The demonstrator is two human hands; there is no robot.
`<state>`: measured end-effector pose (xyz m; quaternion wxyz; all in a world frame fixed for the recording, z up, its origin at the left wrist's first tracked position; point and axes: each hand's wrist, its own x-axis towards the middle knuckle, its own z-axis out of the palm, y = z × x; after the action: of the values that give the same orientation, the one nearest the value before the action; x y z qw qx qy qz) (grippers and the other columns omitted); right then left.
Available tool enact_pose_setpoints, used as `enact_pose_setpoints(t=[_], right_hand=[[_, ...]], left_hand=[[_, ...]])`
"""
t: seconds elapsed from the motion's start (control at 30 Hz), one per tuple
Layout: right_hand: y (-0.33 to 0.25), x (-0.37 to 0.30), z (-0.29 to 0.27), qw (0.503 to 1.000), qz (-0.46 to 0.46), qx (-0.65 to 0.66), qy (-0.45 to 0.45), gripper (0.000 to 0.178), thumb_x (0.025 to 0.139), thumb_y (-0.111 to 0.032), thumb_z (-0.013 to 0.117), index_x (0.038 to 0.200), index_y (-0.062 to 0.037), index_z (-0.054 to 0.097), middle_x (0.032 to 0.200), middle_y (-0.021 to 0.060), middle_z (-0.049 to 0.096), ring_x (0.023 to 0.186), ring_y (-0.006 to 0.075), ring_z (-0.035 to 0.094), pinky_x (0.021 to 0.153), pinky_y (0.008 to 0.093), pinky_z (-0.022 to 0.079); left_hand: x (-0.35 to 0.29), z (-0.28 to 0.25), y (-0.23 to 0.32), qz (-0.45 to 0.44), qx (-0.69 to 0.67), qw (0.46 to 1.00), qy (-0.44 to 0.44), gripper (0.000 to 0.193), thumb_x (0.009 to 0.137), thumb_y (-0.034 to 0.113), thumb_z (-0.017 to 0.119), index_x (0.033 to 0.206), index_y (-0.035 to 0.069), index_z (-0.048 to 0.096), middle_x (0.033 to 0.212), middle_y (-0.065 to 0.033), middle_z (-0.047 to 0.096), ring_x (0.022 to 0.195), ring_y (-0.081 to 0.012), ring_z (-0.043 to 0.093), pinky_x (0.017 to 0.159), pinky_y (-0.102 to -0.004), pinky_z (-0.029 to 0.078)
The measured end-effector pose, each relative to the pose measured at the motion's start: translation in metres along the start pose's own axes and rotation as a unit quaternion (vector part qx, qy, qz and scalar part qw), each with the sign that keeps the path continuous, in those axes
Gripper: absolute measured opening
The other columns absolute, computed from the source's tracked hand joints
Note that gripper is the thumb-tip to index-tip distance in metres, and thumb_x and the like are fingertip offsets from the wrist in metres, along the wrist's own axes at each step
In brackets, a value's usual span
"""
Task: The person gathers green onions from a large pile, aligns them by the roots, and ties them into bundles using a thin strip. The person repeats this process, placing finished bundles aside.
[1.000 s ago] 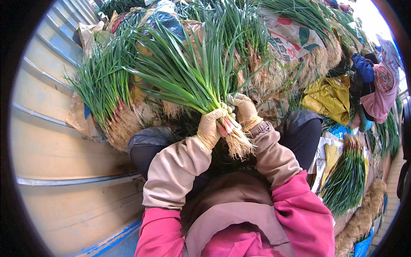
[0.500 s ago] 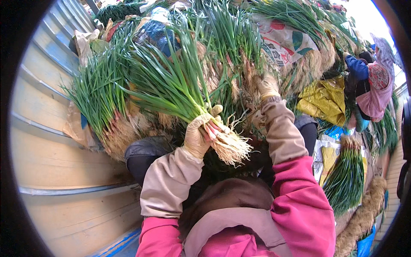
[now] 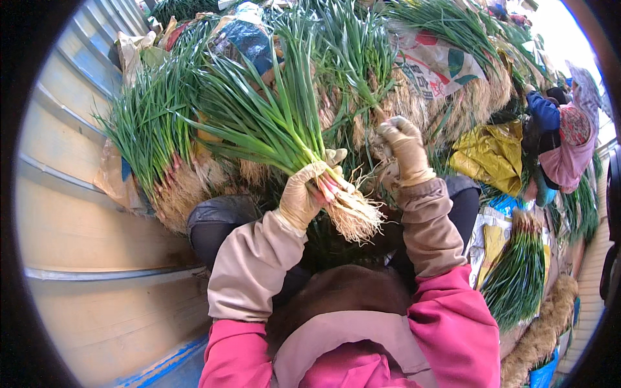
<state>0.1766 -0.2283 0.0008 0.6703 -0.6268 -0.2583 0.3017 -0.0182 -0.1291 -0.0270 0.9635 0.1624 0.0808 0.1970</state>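
Green onions held up, bunch in one hand

The left hand (image 3: 304, 197), gloved, has its fingers wrapped tight around a bunch of green onions (image 3: 284, 139) just above the pale roots, leaves fanning up and left. To the right of the bunch, the right hand (image 3: 404, 145) reaches into the heap of onions (image 3: 362, 71) behind it; whether its fingers grip anything there, I cannot tell. A yellow bag (image 3: 488, 155) lies further right of the bunch.

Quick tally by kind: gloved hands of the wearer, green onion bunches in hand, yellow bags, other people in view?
Gloved hands: 2, the left hand and the right hand
Green onion bunch held in the left hand: 1
Yellow bag: 1
Other person in pink at the right edge: 1
Total: 5
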Motion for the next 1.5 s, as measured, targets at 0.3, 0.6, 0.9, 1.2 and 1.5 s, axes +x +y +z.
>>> enact_pose_setpoints(t=[0.3, 0.6, 0.9, 1.2, 1.5], right_hand=[[0.044, -0.062, 0.047, 0.992, -0.010, 0.045, -0.121, 0.013, 0.079, 0.006, 0.061, 0.079, -0.0051, 0.054, 0.075, -0.0057, 0.049, 0.072, 0.0049, 0.045, 0.065, 0.0209, 0.042], [0.075, -0.019, 0.008, 0.975, 0.136, -0.132, -0.120, 0.007, 0.081, -0.008, 0.062, 0.077, -0.0058, 0.057, 0.061, 0.0013, 0.054, 0.057, 0.0107, 0.051, 0.052, 0.0277, 0.045], [0.053, 0.004, 0.061, 0.975, -0.064, -0.097, -0.189, 0.040, 0.087, -0.027, 0.058, 0.109, 0.0066, 0.054, 0.094, 0.0125, 0.062, 0.085, 0.0171, 0.055, 0.075, 0.0295, 0.045], [0.059, -0.017, 0.061, 0.970, -0.193, -0.145, -0.042, 0.024, 0.087, -0.016, 0.059, 0.094, 0.0074, 0.058, 0.083, 0.0103, 0.064, 0.074, 0.0152, 0.058, 0.067, 0.0275, 0.047], [0.044, -0.004, 0.053, 0.912, 0.132, 0.389, -0.005, 0.012, 0.088, -0.012, 0.055, 0.088, -0.0011, 0.059, 0.070, 0.0010, 0.058, 0.054, 0.0108, 0.053, 0.050, 0.0227, 0.045]], left_hand=[[-0.002, -0.019, 0.004, -0.040, 0.069, 0.997, -0.004, 0.026, 0.079, 0.005, 0.057, 0.104, 0.002, 0.050, 0.097, -0.0157, 0.059, 0.064, -0.0147, 0.055, 0.055, -0.0222, 0.048], [-0.006, -0.014, -0.004, 0.021, -0.004, 0.999, 0.026, 0.025, 0.078, 0.006, 0.058, 0.101, -0.002, 0.053, 0.102, -0.0158, 0.058, 0.099, -0.0279, 0.056, 0.089, -0.0393, 0.046], [-0.007, -0.017, -0.002, -0.014, 0.175, 0.982, 0.072, 0.020, 0.082, 0.012, 0.053, 0.091, -0.006, 0.054, 0.068, -0.0199, 0.060, 0.046, -0.0229, 0.056, 0.038, -0.0276, 0.044], [-0.009, -0.011, -0.003, -0.002, 0.186, 0.980, 0.064, 0.022, 0.082, 0.011, 0.054, 0.097, -0.006, 0.052, 0.063, -0.0176, 0.059, 0.045, -0.0229, 0.056, 0.040, -0.0275, 0.045], [-0.015, -0.003, -0.003, 0.003, 0.060, 0.994, 0.092, 0.024, 0.077, 0.008, 0.056, 0.097, -0.005, 0.055, 0.089, -0.0165, 0.061, 0.076, -0.0240, 0.061, 0.065, -0.0361, 0.053]])
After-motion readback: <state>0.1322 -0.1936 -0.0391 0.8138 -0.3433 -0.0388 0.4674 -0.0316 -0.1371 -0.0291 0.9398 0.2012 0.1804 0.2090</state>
